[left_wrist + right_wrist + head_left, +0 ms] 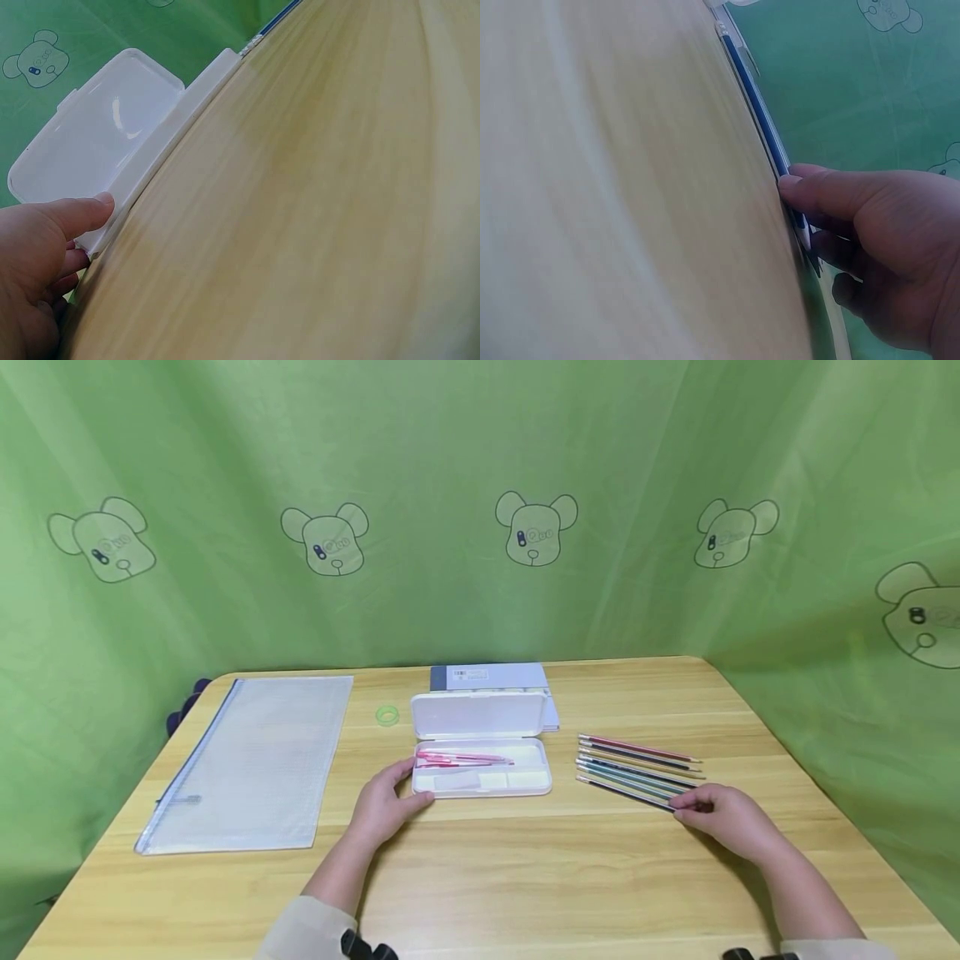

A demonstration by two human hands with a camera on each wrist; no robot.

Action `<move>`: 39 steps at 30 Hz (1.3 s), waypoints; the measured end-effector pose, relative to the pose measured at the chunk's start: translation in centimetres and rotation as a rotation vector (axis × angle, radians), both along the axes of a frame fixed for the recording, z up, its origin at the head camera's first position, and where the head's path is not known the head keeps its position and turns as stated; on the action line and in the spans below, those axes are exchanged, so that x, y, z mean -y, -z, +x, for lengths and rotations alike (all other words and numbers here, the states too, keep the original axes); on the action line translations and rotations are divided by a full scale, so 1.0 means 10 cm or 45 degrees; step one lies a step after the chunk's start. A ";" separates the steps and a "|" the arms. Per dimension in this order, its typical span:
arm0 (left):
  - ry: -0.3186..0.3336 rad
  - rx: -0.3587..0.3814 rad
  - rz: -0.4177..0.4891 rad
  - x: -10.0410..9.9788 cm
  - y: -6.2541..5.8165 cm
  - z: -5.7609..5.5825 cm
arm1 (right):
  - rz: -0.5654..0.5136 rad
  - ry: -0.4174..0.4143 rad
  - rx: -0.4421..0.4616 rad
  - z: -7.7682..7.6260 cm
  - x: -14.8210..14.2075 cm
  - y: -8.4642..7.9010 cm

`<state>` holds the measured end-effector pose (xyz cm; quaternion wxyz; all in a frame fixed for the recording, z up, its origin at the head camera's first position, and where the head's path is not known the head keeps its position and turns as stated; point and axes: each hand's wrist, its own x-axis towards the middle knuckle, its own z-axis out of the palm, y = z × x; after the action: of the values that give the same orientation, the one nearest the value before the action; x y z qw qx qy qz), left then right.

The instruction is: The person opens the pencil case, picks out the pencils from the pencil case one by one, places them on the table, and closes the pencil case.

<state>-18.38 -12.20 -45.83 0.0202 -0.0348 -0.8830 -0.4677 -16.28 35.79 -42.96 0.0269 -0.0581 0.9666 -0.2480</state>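
A white pencil case (525, 782) lies with its lid (480, 716) raised. Inside are some pink pens (461, 759) and a pale block (457, 780) that looks like an eraser. My left hand (384, 803) grips the case's left end, thumb (86, 215) against the front edge. Several pencils (637, 766) lie side by side to the right of the case. With thumb and fingers, my right hand (723, 818) pinches the nearest one, a dark blue pencil (759, 109), close to its sharpened end. Its eraser end points toward the case.
On the left of the wooden table (510, 877) lies a translucent zip pouch (255, 768). A green tape ring (387, 716) sits between the pouch and the case. Behind the lid are pale blue booklets (498, 676). A green curtain (435, 610) surrounds the table's far side.
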 end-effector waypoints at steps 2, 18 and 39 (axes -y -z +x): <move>0.000 -0.001 0.003 0.00 0.00 0.00 | 0.009 0.006 -0.008 0.00 0.00 0.01; -0.010 0.022 -0.002 0.00 0.02 0.01 | -0.209 0.051 -0.016 -0.17 0.32 -0.15; -0.009 0.003 -0.021 0.00 0.01 -0.01 | -0.570 0.071 -0.044 -0.90 1.31 -0.37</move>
<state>-18.46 -12.20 -45.95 0.0207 -0.0313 -0.8869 -0.4604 -25.29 22.65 -39.21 -0.0102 -0.0400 0.8890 -0.4561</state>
